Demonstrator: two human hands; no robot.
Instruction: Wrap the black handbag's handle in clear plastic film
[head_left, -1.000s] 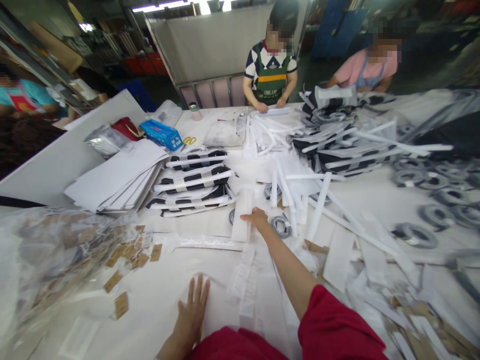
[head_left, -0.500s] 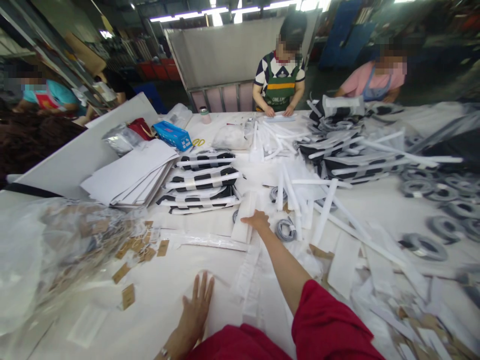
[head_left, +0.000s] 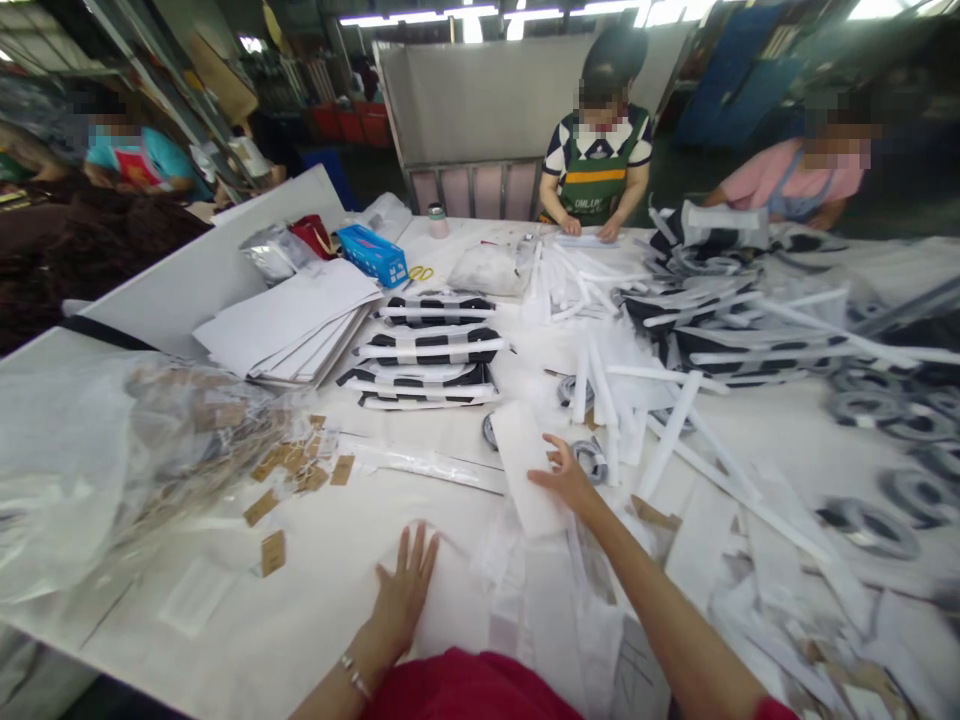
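My right hand [head_left: 568, 478] is at the right edge of a flat white rectangular piece [head_left: 525, 465]. Its thumb lies over the piece, and a gap shows between thumb and forefinger. That piece slants on the table, and a grey coil [head_left: 490, 430] peeks out beyond its far left edge. My left hand [head_left: 407, 585] rests flat on the white tabletop with fingers spread, holding nothing. Between my hands and body lie translucent white strips [head_left: 551, 590]. Just past my right hand sits another grey coil [head_left: 590, 460].
Black-and-white wrapped bundles [head_left: 431, 347] are lined up ahead. White sheets [head_left: 289, 315], a blue box [head_left: 373, 255] and yellow-handled scissors [head_left: 421, 273] lie at far left. Brown tags [head_left: 273, 552] are scattered on the left; white tubes [head_left: 667, 430] cross on the right. A co-worker [head_left: 596, 165] works opposite.
The white piece has slid toward me and turned, with my right hand now at its right edge instead of on top. The view has shifted slightly; my left hand stays flat.
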